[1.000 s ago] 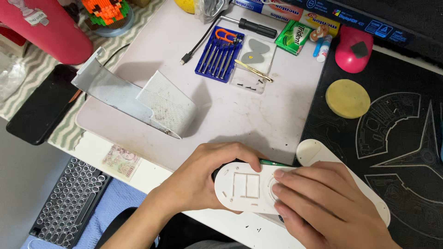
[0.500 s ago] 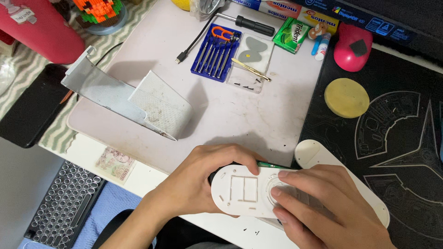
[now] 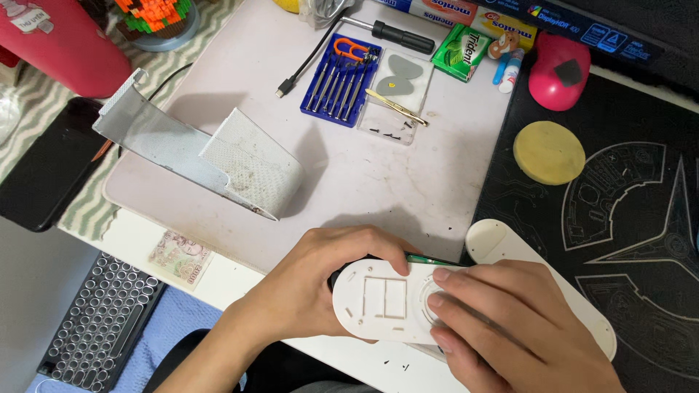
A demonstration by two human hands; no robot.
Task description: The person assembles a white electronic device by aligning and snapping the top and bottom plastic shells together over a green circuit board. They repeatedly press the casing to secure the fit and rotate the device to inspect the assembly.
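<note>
Nearest the camera, at the desk's front edge, sits a white plastic cover, long and rounded, with 2 rectangular openings and a ring moulded into it. It serves as the landmark for the rest. The left hand wraps the cover's left end, fingers curled over the top edge, so its grip is closed on the cover and on a dark part under it. The right hand lies flat over the cover's right side, fingertips pressing by the ring; it presses rather than clasps.

To do this well, I judge the left hand should keep the piece steady against the desk while the right fingers push evenly around the ring, not at 1 spot, since thin plastic may flex or crack. A green sliver of circuit board shows at the cover's top edge and should not be pinched.

Just right of the cover lies a second white shell, on a black patterned mat. Left of and below the cover are a banknote and a round-keyed keyboard. Beyond the cover, up and left, stands a bent metal mesh stand on a pale mat. Farther up sit a blue screwdriver set, a clear tray with tiny screws and tweezers, a yellow disc and a pink mouse.
</note>
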